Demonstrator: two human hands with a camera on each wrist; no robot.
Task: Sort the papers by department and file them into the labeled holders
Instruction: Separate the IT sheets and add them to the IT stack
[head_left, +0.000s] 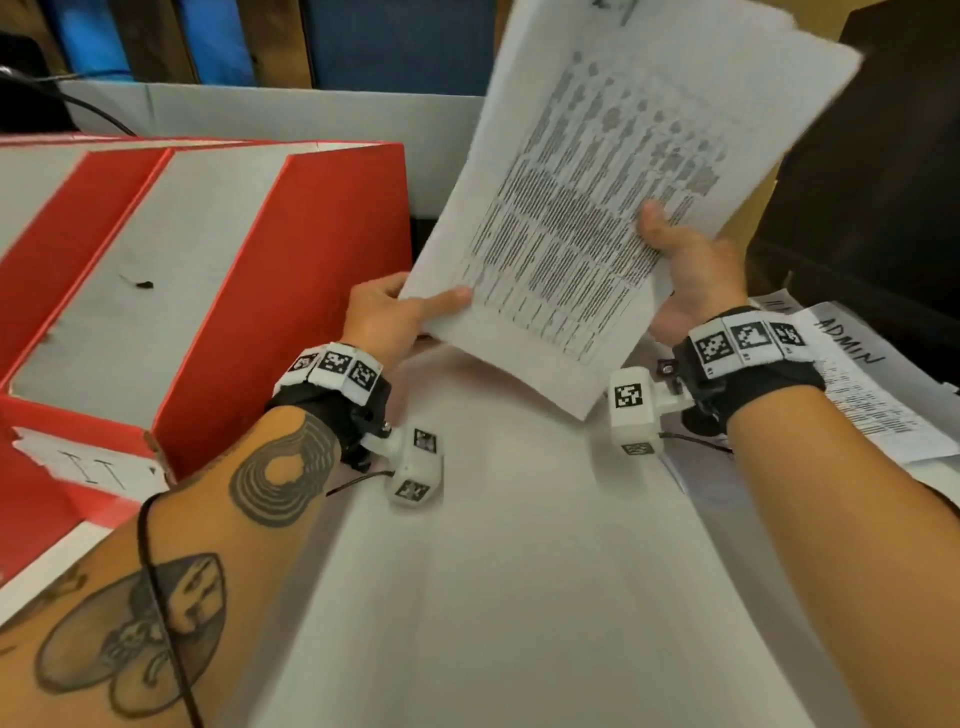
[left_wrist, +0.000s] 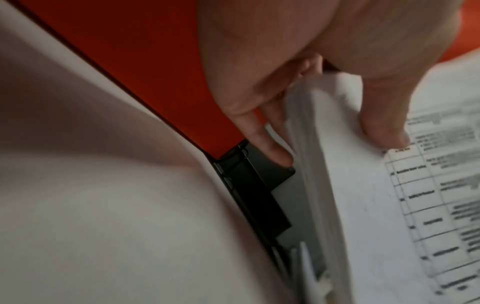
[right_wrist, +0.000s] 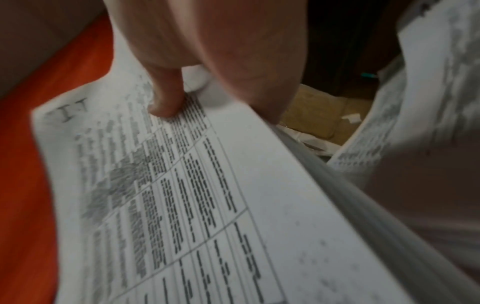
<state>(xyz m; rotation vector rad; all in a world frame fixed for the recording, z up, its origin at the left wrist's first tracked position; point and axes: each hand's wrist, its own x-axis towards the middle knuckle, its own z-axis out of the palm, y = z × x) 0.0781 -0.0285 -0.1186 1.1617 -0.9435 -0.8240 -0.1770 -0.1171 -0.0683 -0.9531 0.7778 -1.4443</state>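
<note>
Stack of papers (head_left: 597, 208) held up off the worktop (head_left: 519, 571), tilted, between both hands. Left hand (head_left: 384, 317) pinches the lower-left corner, thumb on top, fingers behind. Right hand (head_left: 691, 270) grips the right edge, thumb on the printed face. Top sheet reads "IT" in the right wrist view.

Risk: thin loose sheets, slick, could fan or slide out if either pinch relaxes; corners may catch on a holder rim.

Red holders (head_left: 291, 249) just left of the left hand, stiff card, angled sides, white inside; nearest has an "IT" label (head_left: 93, 467). Sheet marked "ADMIN" (head_left: 852, 343) lies flat beyond the right wrist.
</note>
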